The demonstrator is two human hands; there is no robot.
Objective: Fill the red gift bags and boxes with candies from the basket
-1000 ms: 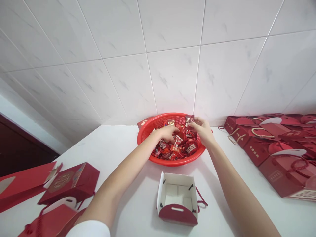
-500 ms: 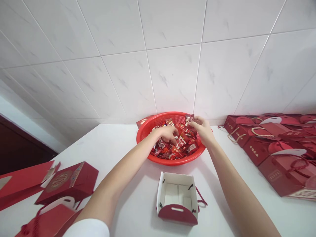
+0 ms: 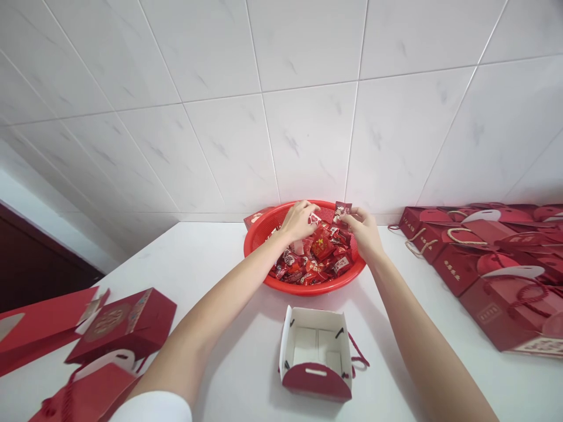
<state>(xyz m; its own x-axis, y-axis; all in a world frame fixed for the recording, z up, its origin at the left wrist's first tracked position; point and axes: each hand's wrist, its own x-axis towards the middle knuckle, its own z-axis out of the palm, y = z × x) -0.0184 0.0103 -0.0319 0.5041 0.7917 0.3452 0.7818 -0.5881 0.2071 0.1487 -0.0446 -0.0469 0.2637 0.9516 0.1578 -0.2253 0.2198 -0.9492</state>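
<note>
Nearer the body than all the fingers sits an open dark red cardboard box [image 3: 317, 381] with a white inside. Beyond it, below the fingers, glossy red wrapped packets [image 3: 323, 248] lie in a rounded red perforated-plastic basket [image 3: 308, 289]. The left hand [image 3: 300, 221] curls its fingers around a small white-and-red patterned packet [image 3: 314, 218]; the right hand [image 3: 366, 233] pinches a small dark red packet [image 3: 342, 209]. The packets look light and slippery; their flat ends should grip best.
</note>
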